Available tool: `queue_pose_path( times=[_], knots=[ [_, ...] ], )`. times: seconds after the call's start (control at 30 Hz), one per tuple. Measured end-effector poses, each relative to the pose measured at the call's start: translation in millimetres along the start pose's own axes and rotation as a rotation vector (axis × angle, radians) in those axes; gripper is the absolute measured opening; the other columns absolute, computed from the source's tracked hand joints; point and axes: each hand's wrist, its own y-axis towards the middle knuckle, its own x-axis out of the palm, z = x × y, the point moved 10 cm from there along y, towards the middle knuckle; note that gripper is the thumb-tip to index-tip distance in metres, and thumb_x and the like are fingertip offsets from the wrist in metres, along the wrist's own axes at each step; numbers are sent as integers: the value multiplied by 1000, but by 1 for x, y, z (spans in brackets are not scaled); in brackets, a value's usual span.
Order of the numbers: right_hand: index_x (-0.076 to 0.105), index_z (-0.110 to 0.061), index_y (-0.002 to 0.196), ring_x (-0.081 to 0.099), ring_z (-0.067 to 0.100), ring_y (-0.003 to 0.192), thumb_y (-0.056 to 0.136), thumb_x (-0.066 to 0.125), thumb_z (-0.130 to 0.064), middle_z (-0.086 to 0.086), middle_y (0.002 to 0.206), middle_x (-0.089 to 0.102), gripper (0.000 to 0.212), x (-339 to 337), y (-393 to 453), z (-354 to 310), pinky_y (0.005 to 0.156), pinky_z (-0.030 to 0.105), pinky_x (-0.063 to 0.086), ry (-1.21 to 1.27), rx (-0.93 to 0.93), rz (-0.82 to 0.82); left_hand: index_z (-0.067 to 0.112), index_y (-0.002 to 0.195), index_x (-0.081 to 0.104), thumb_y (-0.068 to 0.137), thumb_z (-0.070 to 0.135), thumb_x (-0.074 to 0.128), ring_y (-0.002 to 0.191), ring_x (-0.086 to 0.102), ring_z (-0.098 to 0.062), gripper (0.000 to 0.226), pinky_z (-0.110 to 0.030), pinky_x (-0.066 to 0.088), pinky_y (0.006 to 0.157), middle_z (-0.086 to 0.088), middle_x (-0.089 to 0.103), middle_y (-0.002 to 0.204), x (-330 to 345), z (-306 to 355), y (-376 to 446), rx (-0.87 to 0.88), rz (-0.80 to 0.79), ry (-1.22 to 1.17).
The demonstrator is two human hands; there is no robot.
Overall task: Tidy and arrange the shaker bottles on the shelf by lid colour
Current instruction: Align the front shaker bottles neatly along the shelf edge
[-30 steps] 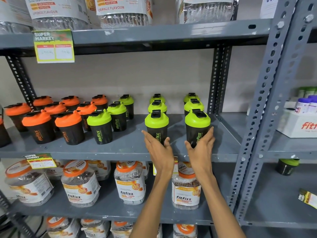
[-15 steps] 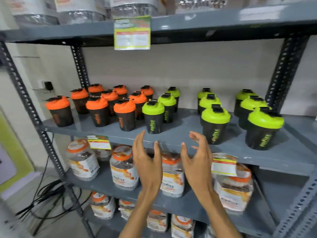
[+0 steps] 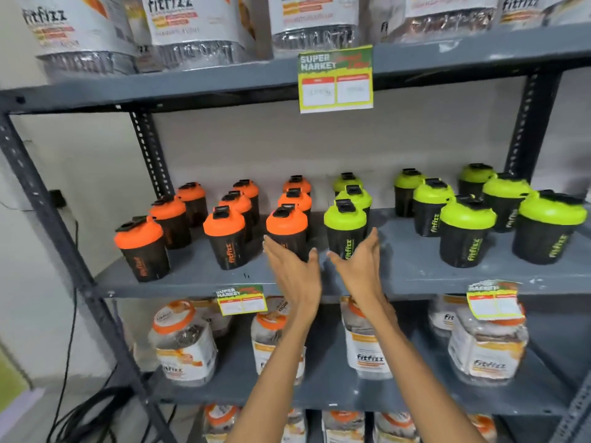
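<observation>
Black shaker bottles stand in rows on the grey middle shelf. Several with orange lids fill the left part; the front one on the right of that group is an orange-lid shaker. Several with green lids fill the right part, with a green-lid shaker at the front of the leftmost green row. My left hand is open, its fingers just in front of the orange-lid shaker's base. My right hand is open in front of the green-lid shaker's base. Neither hand grips a bottle.
Clear jars with orange lids fill the shelves below, and large labelled jars sit on the shelf above. Price tags hang from the shelf edges. Grey perforated uprights frame the rack. Black cables lie on the floor at left.
My hands left the two green-lid shakers on the right and moved left along the shelf. They now sit open at the border between orange and green lids. The view swung left.
</observation>
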Motion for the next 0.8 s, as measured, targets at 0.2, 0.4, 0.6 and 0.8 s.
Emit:
queue_pose_path(
  times=[0.2,0.4,0.6,0.8],
  knots=[
    [18,8,147,34,40,140,74,80,-15,28,149,35,99,10,1,2,110,41,35,1,44,59,-3,155,6,84,12,76,149,20,-33,100,-33,18,118,-21,21,162,-2,-13,13,-79,-26,-36],
    [25,5,145,43,39,134,81,73,-8,26,145,40,82,9,-1,0,105,42,40,-17,31,72,4,142,38,76,8,80,124,55,-37,78,-51,45,103,-19,59,133,-4,-23,26,-63,-63,-30],
    [28,4,143,43,38,134,82,73,-9,24,144,41,77,-3,-1,1,106,42,41,-21,4,66,7,129,53,75,11,82,106,64,-32,62,-37,51,88,-14,68,116,-10,-14,19,-25,-28,-52],
    [29,4,143,43,36,133,81,74,-11,23,143,43,78,-35,0,13,105,38,39,-40,-22,87,8,132,52,80,10,79,70,59,0,59,-10,37,69,-9,69,112,-3,-1,-2,-15,-54,-88]
  ],
)
